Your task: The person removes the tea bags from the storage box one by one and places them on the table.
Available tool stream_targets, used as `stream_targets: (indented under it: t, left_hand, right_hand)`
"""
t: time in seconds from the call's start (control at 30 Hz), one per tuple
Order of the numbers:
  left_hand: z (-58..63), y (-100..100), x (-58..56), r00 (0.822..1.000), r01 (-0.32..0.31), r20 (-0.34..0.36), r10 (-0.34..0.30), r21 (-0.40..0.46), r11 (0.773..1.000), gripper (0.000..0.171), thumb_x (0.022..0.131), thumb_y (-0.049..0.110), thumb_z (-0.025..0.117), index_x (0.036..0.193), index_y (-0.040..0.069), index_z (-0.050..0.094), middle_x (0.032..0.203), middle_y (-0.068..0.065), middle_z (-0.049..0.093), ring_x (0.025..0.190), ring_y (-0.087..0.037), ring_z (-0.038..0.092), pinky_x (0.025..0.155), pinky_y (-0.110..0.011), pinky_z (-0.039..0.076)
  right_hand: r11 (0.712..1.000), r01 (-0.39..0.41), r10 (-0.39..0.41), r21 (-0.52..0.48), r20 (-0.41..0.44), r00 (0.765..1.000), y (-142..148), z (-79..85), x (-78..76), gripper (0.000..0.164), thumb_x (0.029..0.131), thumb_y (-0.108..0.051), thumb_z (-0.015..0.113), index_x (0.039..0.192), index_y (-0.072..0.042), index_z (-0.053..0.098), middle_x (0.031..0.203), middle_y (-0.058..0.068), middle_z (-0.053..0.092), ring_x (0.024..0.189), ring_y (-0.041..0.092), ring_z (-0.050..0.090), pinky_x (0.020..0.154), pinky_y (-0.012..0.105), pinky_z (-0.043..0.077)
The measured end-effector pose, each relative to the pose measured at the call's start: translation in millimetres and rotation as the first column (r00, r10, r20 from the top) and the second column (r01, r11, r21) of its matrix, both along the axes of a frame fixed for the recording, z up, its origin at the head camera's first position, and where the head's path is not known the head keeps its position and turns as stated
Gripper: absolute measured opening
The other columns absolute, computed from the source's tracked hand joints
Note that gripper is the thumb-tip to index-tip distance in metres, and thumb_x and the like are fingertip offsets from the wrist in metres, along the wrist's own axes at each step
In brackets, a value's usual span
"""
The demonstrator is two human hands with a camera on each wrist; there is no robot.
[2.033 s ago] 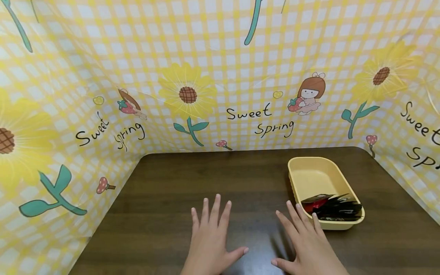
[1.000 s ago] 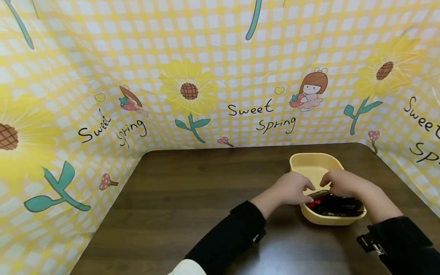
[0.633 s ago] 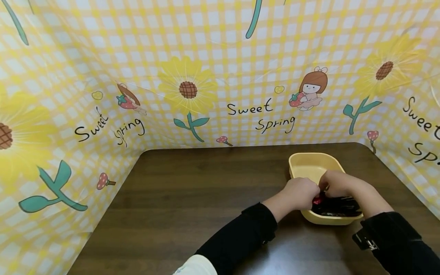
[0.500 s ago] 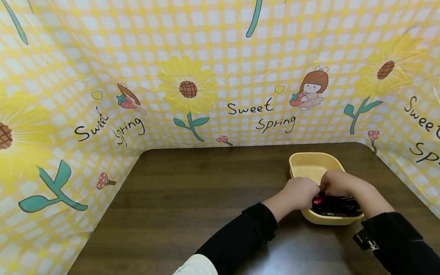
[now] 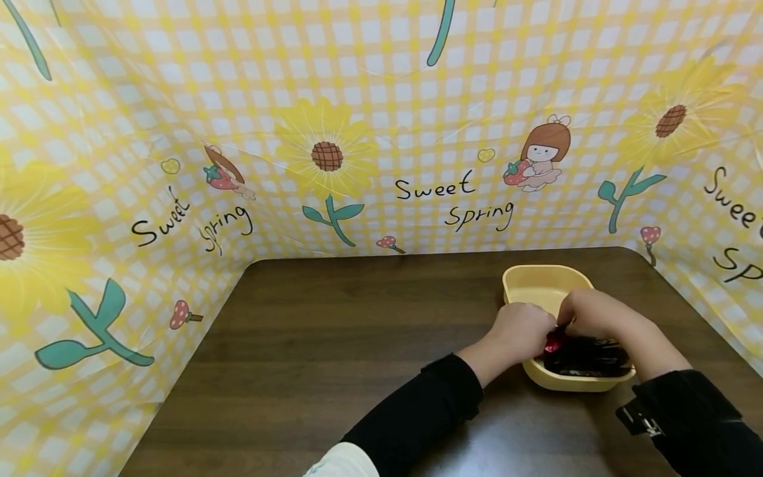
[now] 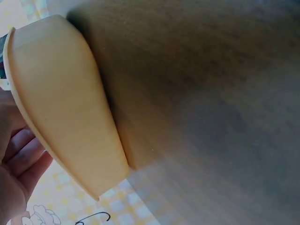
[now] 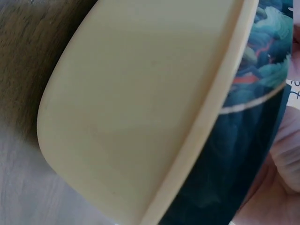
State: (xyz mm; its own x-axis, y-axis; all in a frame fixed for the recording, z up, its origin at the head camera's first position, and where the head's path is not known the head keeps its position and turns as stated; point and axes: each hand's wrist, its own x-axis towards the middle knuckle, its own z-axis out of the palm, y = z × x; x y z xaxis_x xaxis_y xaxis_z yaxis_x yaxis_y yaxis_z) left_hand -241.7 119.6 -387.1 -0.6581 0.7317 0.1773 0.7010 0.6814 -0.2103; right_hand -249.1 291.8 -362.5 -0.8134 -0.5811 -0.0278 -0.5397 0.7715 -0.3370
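Observation:
A pale yellow plastic bin (image 5: 578, 383) stands at the right of the table, with several glossy dark packets (image 5: 587, 360) packed upright in its near half. One reddish packet (image 5: 554, 342) shows by the fingers. My left hand (image 5: 524, 328) reaches over the left rim, fingers curled in at the rear packet's left corner. Opposite it, my right hand (image 5: 596, 313) pinches that rear packet's top edge. Fingertips are mostly hidden in the head view. A dark packet (image 7: 211, 173) with a blue-green and red print rises past the rim in the right wrist view.
The dark wood table (image 5: 334, 344) extends to the left of the bin. A yellow checked sheet (image 5: 357, 218) with sunflowers hangs around the back and sides. Both forearms wear black cuffs (image 5: 441, 387).
Both hands, first spread over the table, have moved to the bin. The left hand's fingers have then closed at the rear packet. Over the last half second the hands hardly shift.

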Motion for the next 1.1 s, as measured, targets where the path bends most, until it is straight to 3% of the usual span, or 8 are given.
stream_targets:
  t: [0.17,0.27,0.5,0.6,0.67,0.77,0.87,1.1]
  left_hand:
    - [20.6,-13.1,0.0,0.998,0.005,-0.070,0.009,0.196,0.981,0.017,0.089,0.024,0.065,0.090,0.037,0.076,0.075,0.019,0.064,0.061,0.005,0.052,0.046,-0.016,0.037]
    - [39.0,-26.8,1.1,0.999,0.023,-0.029,-0.014,0.378,0.926,0.018,0.086,0.022,0.068,0.094,0.034,0.079,0.082,0.020,0.070,0.067,0.007,0.057,0.053,-0.011,0.037]
    - [60.4,-81.5,8.8,0.941,-0.129,0.299,-0.158,0.749,0.650,0.010,0.082,0.012,0.074,0.085,0.018,0.080,0.078,0.012,0.072,0.063,0.009,0.056,0.058,-0.009,0.045]
    - [52.3,-108.1,17.5,0.844,-0.323,0.502,-0.191,0.759,0.565,0.007,0.080,0.011,0.078,0.081,0.017,0.079,0.074,0.010,0.071,0.064,0.002,0.059,0.057,-0.016,0.049]
    - [42.7,-125.4,23.5,0.735,-0.468,0.640,-0.225,0.718,0.516,0.007,0.079,0.007,0.078,0.080,0.014,0.078,0.073,0.006,0.070,0.065,-0.005,0.062,0.059,-0.021,0.052]
    - [26.8,-146.3,33.9,0.557,-0.639,0.775,-0.297,0.629,0.443,0.009,0.078,-0.004,0.075,0.082,0.003,0.076,0.076,-0.004,0.070,0.067,-0.014,0.066,0.065,-0.031,0.058]
    - [9.5,-161.5,44.5,0.435,-0.728,0.829,-0.351,0.553,0.406,0.009,0.077,-0.011,0.071,0.084,-0.006,0.073,0.077,-0.013,0.071,0.063,-0.020,0.068,0.068,-0.040,0.058]
    - [-29.0,-183.8,63.0,0.294,-0.781,0.899,-0.324,0.422,0.461,0.008,0.075,-0.015,0.068,0.082,-0.010,0.071,0.072,-0.018,0.070,0.053,-0.018,0.063,0.057,-0.038,0.058]
  right_hand:
    - [0.996,0.088,-0.090,-0.017,-0.163,0.983,-3.0,19.5,9.1,0.019,0.077,0.004,0.070,0.072,-0.014,0.074,0.072,-0.009,0.066,0.063,0.006,0.057,0.057,0.031,0.047]
    - [0.990,0.125,-0.136,-0.061,-0.237,0.962,-7.3,36.1,18.8,0.017,0.079,0.002,0.072,0.077,-0.014,0.074,0.074,-0.009,0.067,0.066,0.009,0.060,0.058,0.033,0.048]
    - [0.969,-0.016,-0.058,-0.246,-0.288,0.956,-26.2,55.0,40.3,0.013,0.084,-0.001,0.074,0.090,-0.013,0.073,0.084,-0.009,0.069,0.073,0.001,0.059,0.061,0.027,0.049]
    - [0.918,-0.072,0.034,-0.389,-0.104,0.994,-41.2,45.1,47.0,0.010,0.090,-0.001,0.068,0.098,-0.006,0.071,0.088,-0.003,0.069,0.075,0.003,0.061,0.062,0.028,0.053]
    - [0.880,-0.045,0.087,-0.473,0.067,0.994,-54.0,33.3,51.9,0.010,0.092,-0.001,0.065,0.100,-0.002,0.068,0.088,0.001,0.069,0.071,0.008,0.062,0.060,0.030,0.054]
    - [0.827,0.088,0.114,-0.555,0.318,0.941,-74.6,11.1,63.7,0.012,0.093,-0.003,0.063,0.102,0.004,0.065,0.084,0.008,0.068,0.063,0.014,0.062,0.055,0.033,0.055]
    - [0.783,0.218,0.110,-0.583,0.474,0.874,-94.4,-14.1,76.0,0.014,0.091,-0.004,0.064,0.100,0.006,0.064,0.082,0.010,0.066,0.061,0.017,0.060,0.053,0.033,0.054]
    - [0.769,0.264,0.142,-0.582,0.558,0.818,-118.4,-60.5,88.3,0.009,0.087,0.003,0.063,0.093,0.009,0.062,0.071,0.007,0.061,0.054,0.013,0.057,0.047,0.029,0.053]
